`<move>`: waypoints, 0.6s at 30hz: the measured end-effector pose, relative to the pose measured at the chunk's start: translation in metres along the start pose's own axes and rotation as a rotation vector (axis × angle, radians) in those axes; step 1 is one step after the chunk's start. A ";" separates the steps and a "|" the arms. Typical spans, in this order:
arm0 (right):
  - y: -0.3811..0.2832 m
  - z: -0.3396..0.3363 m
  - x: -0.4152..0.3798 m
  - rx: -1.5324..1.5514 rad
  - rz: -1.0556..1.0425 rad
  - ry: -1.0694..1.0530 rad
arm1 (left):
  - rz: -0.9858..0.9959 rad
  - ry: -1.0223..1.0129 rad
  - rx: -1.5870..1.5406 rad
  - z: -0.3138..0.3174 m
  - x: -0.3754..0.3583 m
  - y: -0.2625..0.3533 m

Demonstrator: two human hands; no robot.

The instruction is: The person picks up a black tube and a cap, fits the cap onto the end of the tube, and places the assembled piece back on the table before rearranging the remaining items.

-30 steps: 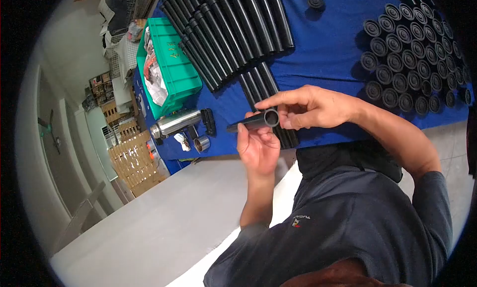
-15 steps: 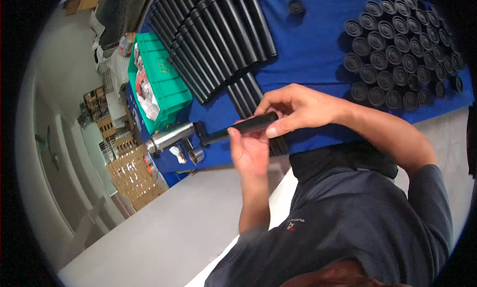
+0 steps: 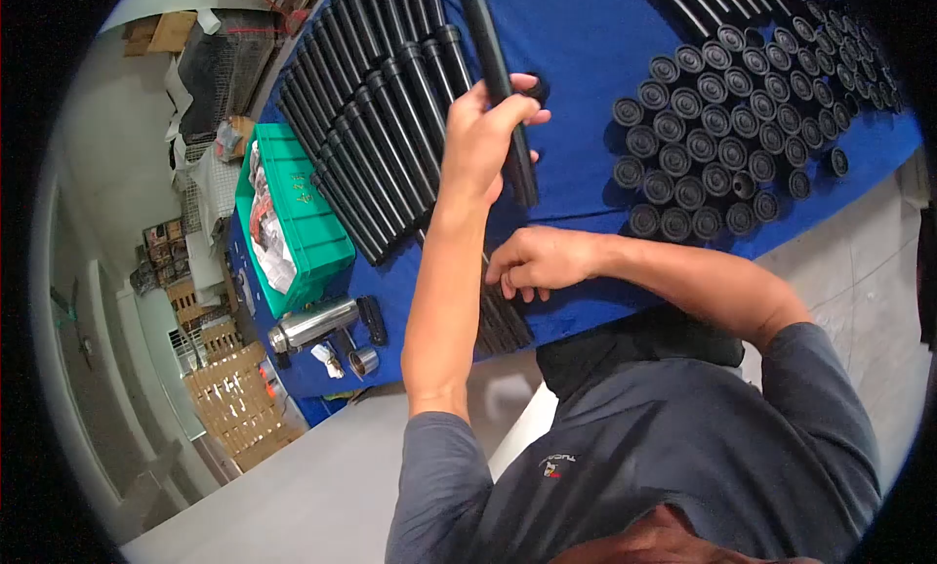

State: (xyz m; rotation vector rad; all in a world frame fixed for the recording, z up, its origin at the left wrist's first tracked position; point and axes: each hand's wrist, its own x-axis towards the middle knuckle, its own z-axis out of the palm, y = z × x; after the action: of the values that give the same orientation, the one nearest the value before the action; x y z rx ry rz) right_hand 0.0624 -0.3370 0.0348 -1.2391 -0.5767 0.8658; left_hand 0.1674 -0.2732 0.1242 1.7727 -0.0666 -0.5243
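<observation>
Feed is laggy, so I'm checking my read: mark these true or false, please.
1. The left hand grips a black tube. True.
2. The right hand holds a cap. False: it rests on the edge tubes near the table's edge.
3. A green crate sits left of the tube rows. True.
4. The caps lie on a red cloth. False: the cloth is blue.

A blue table (image 3: 586, 37) carries black tubes (image 3: 381, 115), round caps (image 3: 722, 125), a green crate (image 3: 303, 232).
</observation>
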 end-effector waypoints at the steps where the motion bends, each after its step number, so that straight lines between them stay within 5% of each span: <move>1: -0.003 0.001 -0.001 0.000 0.013 -0.015 | -0.032 -0.011 0.026 0.004 0.015 -0.005; 8: 0.002 0.001 0.001 0.026 -0.013 0.006 | -0.097 -0.014 -0.041 0.012 0.038 -0.013; 14: -0.015 0.002 -0.005 0.164 0.045 0.158 | 0.221 0.100 -0.370 -0.033 -0.054 0.000; 18: -0.005 0.006 0.002 0.318 -0.217 0.426 | 0.311 0.332 -0.311 -0.053 -0.131 -0.020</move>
State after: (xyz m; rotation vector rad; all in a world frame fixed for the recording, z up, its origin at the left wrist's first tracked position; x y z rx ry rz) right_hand 0.0601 -0.3322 0.0413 -1.0067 -0.2132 0.4675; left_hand 0.0654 -0.1779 0.1557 1.4868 -0.0259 -0.0095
